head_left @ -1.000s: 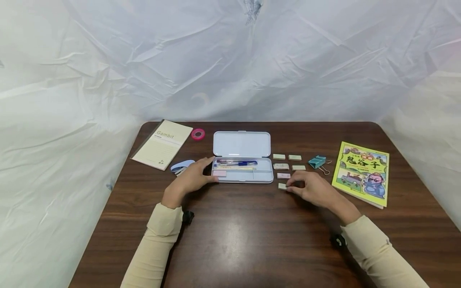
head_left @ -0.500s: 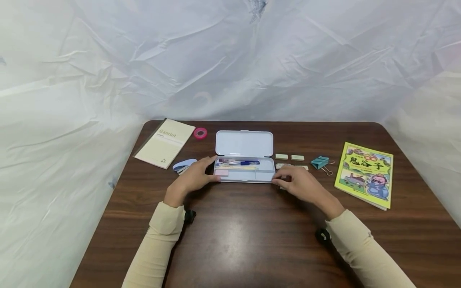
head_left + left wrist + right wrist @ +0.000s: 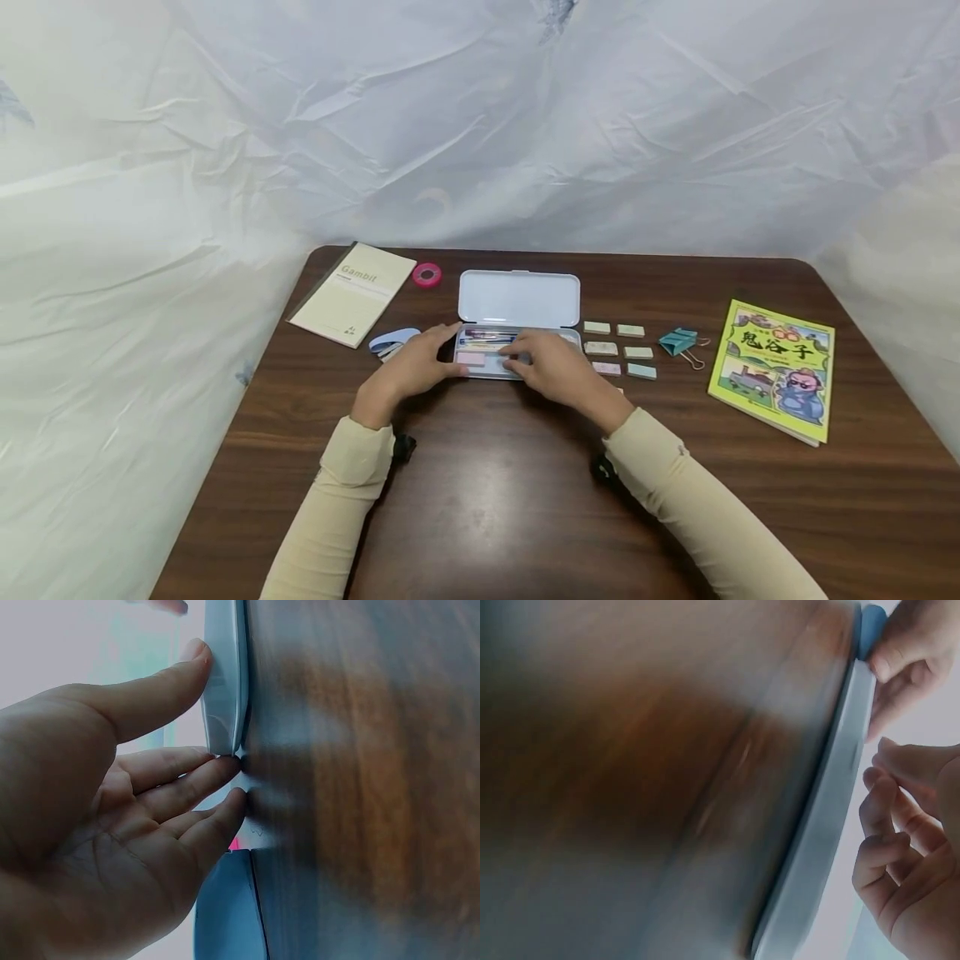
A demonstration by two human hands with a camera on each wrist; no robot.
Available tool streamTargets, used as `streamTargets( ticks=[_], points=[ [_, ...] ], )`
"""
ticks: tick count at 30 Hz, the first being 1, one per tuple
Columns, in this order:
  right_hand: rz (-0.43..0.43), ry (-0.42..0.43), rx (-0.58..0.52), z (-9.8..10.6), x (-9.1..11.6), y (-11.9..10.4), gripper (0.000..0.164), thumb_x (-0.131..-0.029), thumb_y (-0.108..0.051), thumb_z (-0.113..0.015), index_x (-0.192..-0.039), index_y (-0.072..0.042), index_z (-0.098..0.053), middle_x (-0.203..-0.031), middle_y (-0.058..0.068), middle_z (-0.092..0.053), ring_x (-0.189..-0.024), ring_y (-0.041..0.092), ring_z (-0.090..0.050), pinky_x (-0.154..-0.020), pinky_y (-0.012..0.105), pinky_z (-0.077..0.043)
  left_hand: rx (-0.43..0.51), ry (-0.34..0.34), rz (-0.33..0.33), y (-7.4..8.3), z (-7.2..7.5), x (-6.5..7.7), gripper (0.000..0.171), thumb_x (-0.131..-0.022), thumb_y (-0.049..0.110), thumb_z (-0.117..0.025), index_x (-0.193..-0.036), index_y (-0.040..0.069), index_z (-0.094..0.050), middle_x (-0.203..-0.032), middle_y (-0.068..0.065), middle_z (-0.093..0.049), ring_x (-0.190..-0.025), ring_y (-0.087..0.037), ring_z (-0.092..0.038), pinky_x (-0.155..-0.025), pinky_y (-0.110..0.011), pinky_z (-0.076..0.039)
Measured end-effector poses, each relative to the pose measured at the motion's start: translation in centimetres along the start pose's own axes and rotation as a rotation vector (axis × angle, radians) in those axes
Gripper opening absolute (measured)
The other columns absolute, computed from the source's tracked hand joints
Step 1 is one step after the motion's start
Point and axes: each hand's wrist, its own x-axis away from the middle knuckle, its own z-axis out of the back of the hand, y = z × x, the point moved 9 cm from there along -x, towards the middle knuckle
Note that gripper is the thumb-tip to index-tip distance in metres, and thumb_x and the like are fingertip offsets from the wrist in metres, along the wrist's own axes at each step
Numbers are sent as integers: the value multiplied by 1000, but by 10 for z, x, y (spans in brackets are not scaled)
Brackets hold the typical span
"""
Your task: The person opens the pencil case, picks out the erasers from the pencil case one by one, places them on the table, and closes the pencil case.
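A white pencil case (image 3: 519, 298) lies with its lid folded back. Pens (image 3: 486, 336) lie in its rear section, and a pink eraser (image 3: 471, 359) sits in front of them. My left hand (image 3: 414, 368) grips the case's left end. In the left wrist view its thumb (image 3: 161, 697) presses one side while fingertips touch the end. My right hand (image 3: 555, 368) is over the case's right half, fingers loosely bent, thumb and index tips just right of the pink eraser. Nothing shows between those fingertips in the right wrist view (image 3: 911, 825). The hand covers the right compartment.
Several small erasers (image 3: 601, 348) lie in rows right of the case, one partly behind the right wrist. Beyond them are teal binder clips (image 3: 678, 341) and a yellow book (image 3: 772, 371). Leftward are a notebook (image 3: 352, 294), a pink tape roll (image 3: 427, 275) and a blue-white item (image 3: 393, 340).
My right hand has left the front eraser on the table and moved left over the pencil case. The left hand stays on the case. The head view has shifted slightly.
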Motion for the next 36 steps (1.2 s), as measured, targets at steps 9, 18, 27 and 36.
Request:
streamTargets(
  ticks=[9, 18, 27, 36],
  points=[
    [59, 41, 91, -45, -34, 12, 21, -109, -34, -80, -127, -30, -90, -119, -9, -82, -96, 12, -77, -75, 40, -64, 3, -1, -1, 6, 1, 0, 93, -104, 45, -85, -180, 16, -39, -184, -23, -41, -172, -42, -40, -143, -60, -34],
    [48, 3, 137, -53, -42, 7, 21, -110, -33, -80, -128, -30, -90, -122, -6, -84, -107, 20, -82, -81, 48, -68, 15, -9, 14, 11, 3, 4, 92, -104, 43, -85, -180, 14, -40, -184, -23, -41, -173, -42, -39, -143, -60, -32],
    [34, -5, 128, -53, -43, 4, 18, -109, -32, -80, -124, -29, -90, -120, -6, -81, -107, 20, -81, -84, 48, -68, 27, -11, 23, 11, 3, 6, 92, -104, 42, -85, -180, 15, -40, -184, -23, -39, -174, -43, -37, -143, -60, -32],
    [46, 1, 110, -51, -44, 4, 18, -109, -32, -82, -124, -28, -91, -117, -3, -81, -100, 22, -80, -79, 48, -66, 10, 5, -5, 10, 4, 2, 93, -103, 42, -86, -179, 13, -41, -183, -24, -41, -173, -43, -38, -143, -60, -33]
  ],
)
